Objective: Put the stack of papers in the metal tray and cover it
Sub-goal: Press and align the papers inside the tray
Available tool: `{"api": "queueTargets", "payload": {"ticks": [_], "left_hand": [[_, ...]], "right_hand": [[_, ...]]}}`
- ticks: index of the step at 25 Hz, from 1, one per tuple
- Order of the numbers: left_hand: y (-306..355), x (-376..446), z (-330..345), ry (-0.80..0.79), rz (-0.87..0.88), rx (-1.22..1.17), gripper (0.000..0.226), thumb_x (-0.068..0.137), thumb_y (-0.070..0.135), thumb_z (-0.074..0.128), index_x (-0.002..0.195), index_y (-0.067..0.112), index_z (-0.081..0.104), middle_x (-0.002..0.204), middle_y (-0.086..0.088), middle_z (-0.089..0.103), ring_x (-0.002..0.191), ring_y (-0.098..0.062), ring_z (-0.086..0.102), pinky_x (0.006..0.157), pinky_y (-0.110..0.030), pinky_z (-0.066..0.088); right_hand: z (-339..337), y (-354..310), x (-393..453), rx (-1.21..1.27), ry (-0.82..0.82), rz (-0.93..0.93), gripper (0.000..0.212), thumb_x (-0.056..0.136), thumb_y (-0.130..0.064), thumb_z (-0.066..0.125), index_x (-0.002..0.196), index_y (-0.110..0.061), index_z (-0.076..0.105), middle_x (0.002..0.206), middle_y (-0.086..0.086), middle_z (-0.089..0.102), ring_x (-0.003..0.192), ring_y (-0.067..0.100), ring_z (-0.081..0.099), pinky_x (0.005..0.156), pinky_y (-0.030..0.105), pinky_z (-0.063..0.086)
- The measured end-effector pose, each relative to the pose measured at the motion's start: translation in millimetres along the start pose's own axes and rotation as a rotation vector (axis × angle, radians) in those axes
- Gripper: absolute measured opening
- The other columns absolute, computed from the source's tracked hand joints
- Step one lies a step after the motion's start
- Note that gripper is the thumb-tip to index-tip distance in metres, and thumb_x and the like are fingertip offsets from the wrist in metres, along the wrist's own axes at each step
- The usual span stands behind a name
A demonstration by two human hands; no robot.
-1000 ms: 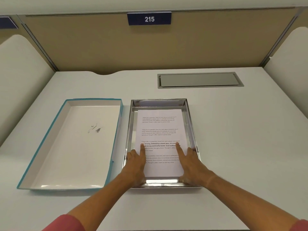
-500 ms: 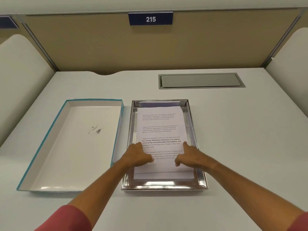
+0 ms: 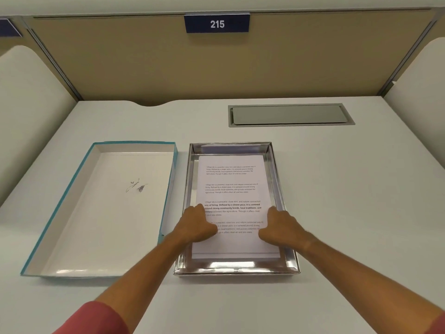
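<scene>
A shiny metal tray (image 3: 237, 268) sits at the middle of the white desk. Inside it lies the stack of papers (image 3: 231, 182), flat, with printed text facing up. My left hand (image 3: 196, 225) rests on the stack's lower left part with its fingers curled under. My right hand (image 3: 280, 225) rests on the lower right part, fingers curled too. Neither hand grips anything. A teal-edged cardboard lid (image 3: 103, 208) lies upside down just left of the tray, its white inside facing up.
A grey recessed cable flap (image 3: 290, 114) is set in the desk behind the tray on the right. Beige partition walls with a "215" sign (image 3: 217, 23) close the back, and white side panels flank the desk.
My fingers were flat and spread on the paper a second ago; they have curled into loose fists and both hands have drawn slightly up off the tray's near edge.
</scene>
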State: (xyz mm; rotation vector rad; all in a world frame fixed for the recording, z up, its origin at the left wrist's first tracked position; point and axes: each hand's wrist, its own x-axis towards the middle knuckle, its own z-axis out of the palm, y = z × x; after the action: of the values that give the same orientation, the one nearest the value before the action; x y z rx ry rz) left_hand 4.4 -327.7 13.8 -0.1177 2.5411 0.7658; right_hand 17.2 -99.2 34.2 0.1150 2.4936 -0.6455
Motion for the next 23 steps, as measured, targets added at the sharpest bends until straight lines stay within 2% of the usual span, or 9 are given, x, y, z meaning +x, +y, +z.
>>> {"api": "queueTargets", "payload": {"ticks": [3, 5, 7, 10, 12, 15, 17, 21, 23], "left_hand": [[-3.5, -0.6, 1.0, -0.005, 0.011, 0.029, 0.084, 0.07, 0.042, 0.078, 0.137, 0.015, 0.033, 0.131, -0.008, 0.048, 0.113, -0.023, 0.053, 0.088, -0.034, 0.054], [-6.3, -4.6, 1.4, -0.026, 0.025, 0.043, 0.105, 0.066, 0.047, 0.08, 0.146, 0.017, 0.019, 0.14, -0.009, 0.04, 0.124, -0.027, 0.046, 0.096, -0.039, 0.05], [-12.4, -13.3, 6.8, -0.064, 0.039, 0.076, 0.123, 0.064, 0.051, 0.081, 0.152, 0.02, 0.001, 0.15, -0.009, 0.027, 0.134, -0.027, 0.036, 0.104, -0.04, 0.042], [-25.8, -30.7, 20.6, -0.085, 0.1, 0.145, 0.137, 0.061, 0.051, 0.081, 0.148, 0.03, -0.023, 0.155, -0.004, 0.013, 0.14, -0.025, 0.026, 0.109, -0.041, 0.038], [-33.3, -37.8, 28.1, -0.07, 0.142, 0.166, 0.136, 0.066, 0.046, 0.08, 0.141, 0.038, -0.033, 0.158, 0.0, 0.004, 0.144, -0.026, 0.02, 0.111, -0.043, 0.037], [-35.7, -39.5, 33.1, 0.002, 0.183, 0.185, 0.136, 0.07, 0.039, 0.08, 0.134, 0.041, -0.041, 0.154, 0.001, 0.008, 0.14, -0.023, 0.024, 0.109, -0.041, 0.038], [-34.7, -38.8, 35.7, 0.044, 0.205, 0.204, 0.137, 0.071, 0.037, 0.08, 0.129, 0.042, -0.044, 0.148, 0.0, 0.013, 0.134, -0.021, 0.028, 0.106, -0.037, 0.041], [-36.5, -37.8, 40.5, 0.082, 0.199, 0.19, 0.136, 0.073, 0.035, 0.078, 0.132, 0.038, -0.044, 0.147, 0.001, 0.012, 0.131, -0.02, 0.03, 0.105, -0.035, 0.042], [-36.8, -38.3, 42.0, 0.096, 0.198, 0.196, 0.137, 0.074, 0.035, 0.077, 0.124, 0.042, -0.05, 0.147, 0.004, 0.009, 0.132, -0.02, 0.029, 0.105, -0.035, 0.042]], "right_hand": [[-26.3, -9.2, 23.8, -0.044, 0.19, -0.103, 0.031, 0.074, -0.027, 0.058, 0.1, -0.012, 0.051, 0.091, 0.006, 0.062, 0.078, 0.025, 0.057, 0.055, 0.023, 0.041], [-52.3, -20.9, 53.4, -0.063, 0.298, -0.224, 0.041, 0.08, -0.026, 0.06, 0.116, -0.007, 0.06, 0.116, 0.016, 0.066, 0.106, 0.035, 0.06, 0.081, 0.032, 0.049], [-78.6, -35.0, 84.6, 0.004, 0.304, -0.287, 0.047, 0.085, -0.026, 0.062, 0.126, -0.003, 0.06, 0.131, 0.016, 0.061, 0.121, 0.033, 0.054, 0.102, 0.037, 0.044], [-101.6, -51.3, 124.9, -0.023, 0.217, -0.309, 0.03, 0.091, -0.025, 0.053, 0.097, 0.001, 0.067, 0.11, 0.017, 0.067, 0.108, 0.036, 0.059, 0.095, 0.045, 0.045], [-104.6, -58.7, 143.7, -0.138, 0.129, -0.293, 0.034, 0.096, -0.027, 0.044, 0.091, -0.001, 0.066, 0.104, 0.014, 0.066, 0.102, 0.035, 0.058, 0.092, 0.046, 0.044], [-102.5, -61.5, 159.4, -0.127, 0.066, -0.261, 0.031, 0.094, -0.031, 0.042, 0.073, -0.014, 0.058, 0.084, 0.005, 0.057, 0.086, 0.029, 0.051, 0.068, 0.037, 0.039], [-103.0, -61.5, 164.7, -0.022, 0.048, -0.228, 0.028, 0.085, -0.038, 0.042, 0.067, -0.018, 0.051, 0.076, 0.002, 0.051, 0.081, 0.026, 0.046, 0.062, 0.035, 0.031], [-105.4, -60.2, 175.3, 0.105, -0.016, -0.181, 0.043, 0.095, -0.034, 0.041, 0.103, -0.002, 0.068, 0.114, 0.013, 0.067, 0.108, 0.031, 0.058, 0.098, 0.046, 0.038], [-103.0, -58.9, 177.0, 0.102, -0.022, -0.164, 0.046, 0.097, -0.039, 0.037, 0.101, -0.007, 0.071, 0.119, 0.01, 0.066, 0.111, 0.028, 0.058, 0.102, 0.044, 0.035]]}}
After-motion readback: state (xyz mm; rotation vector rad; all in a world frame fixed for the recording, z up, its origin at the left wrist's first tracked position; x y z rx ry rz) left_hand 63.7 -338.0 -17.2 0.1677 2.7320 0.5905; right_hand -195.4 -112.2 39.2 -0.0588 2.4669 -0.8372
